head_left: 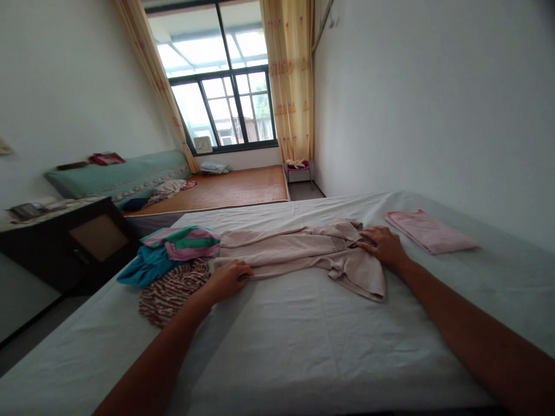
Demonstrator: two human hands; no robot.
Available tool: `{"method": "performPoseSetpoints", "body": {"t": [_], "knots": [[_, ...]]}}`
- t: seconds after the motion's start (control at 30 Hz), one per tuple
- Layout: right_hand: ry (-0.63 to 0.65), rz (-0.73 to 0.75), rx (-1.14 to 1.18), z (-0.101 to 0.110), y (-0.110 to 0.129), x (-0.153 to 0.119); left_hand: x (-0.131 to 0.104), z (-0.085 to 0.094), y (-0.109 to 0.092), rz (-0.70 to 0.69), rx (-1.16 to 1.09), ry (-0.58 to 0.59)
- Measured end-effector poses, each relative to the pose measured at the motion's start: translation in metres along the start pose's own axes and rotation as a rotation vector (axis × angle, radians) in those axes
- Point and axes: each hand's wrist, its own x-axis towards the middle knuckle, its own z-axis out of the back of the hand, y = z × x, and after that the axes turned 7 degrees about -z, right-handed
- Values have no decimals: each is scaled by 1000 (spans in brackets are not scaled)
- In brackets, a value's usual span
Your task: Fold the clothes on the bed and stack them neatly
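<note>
A beige short-sleeved shirt (pixel 281 249) lies lengthwise across the white sheet (pixel 277 346), its collar toward the right and one sleeve pointing toward me. My left hand (pixel 229 279) has its fingers closed on the near edge at the hem end. At the collar end, my right hand (pixel 384 245) rests on the fabric by the shoulder, fingers curled on the neckline. Left of the hem is a heap of clothes: a green and pink piece (pixel 186 241), a blue piece (pixel 150 266) and a brown and white patterned piece (pixel 176 292).
A folded pink cloth (pixel 431 232) lies on the sheet at the right. Beyond stands a second bed (pixel 234 188) with a mat and some clothes. A dark cabinet (pixel 65 242) is at the left, a small stool (pixel 299 167) near the window, and a white wall at the right.
</note>
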Motion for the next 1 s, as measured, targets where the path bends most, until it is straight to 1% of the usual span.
{"method": "performPoseSetpoints", "body": {"t": [0.1, 0.2, 0.3, 0.37, 0.47, 0.5, 0.53, 0.57, 0.6, 0.7, 0.73, 0.77, 0.8, 0.87, 0.93, 1.0], "knots": [[5, -31, -22, -2, 10, 3, -3, -4, -1, 2, 95, -75], [10, -87, 33, 0, 19, 19, -9, -11, -4, 1, 119, -149], [65, -288, 339, 7, 29, 52, -13, -18, -3, 13, 96, -182], [66, -386, 527, 13, 35, 78, -14, -22, -2, 22, 87, -196], [-52, -397, 725, 27, 43, 110, -15, -24, 0, 26, 86, -210], [-82, -387, 808, 33, 45, 115, -15, -25, 0, 25, 86, -211], [-82, -366, 882, 38, 47, 116, -15, -25, -1, 23, 84, -211], [-29, -332, 924, 44, 49, 112, -16, -24, -1, 20, 82, -210], [85, -285, 920, 50, 51, 104, -17, -23, -1, 19, 80, -209], [568, -102, 711, 65, 49, 65, -18, -19, -1, 23, 77, -205], [700, -40, 635, 70, 46, 50, -19, -18, 0, 29, 78, -203], [787, 15, 568, 75, 41, 34, -20, -17, 2, 37, 78, -202], [829, 66, 513, 78, 35, 20, -21, -15, 4, 43, 74, -198], [834, 153, 425, 82, 22, -5, -22, -14, 8, 50, 52, -183], [773, 209, 364, 78, 10, -22, -23, -15, 14, 45, 16, -164], [672, 223, 310, 68, 3, -32, -23, -15, 18, 51, -8, -152]]}}
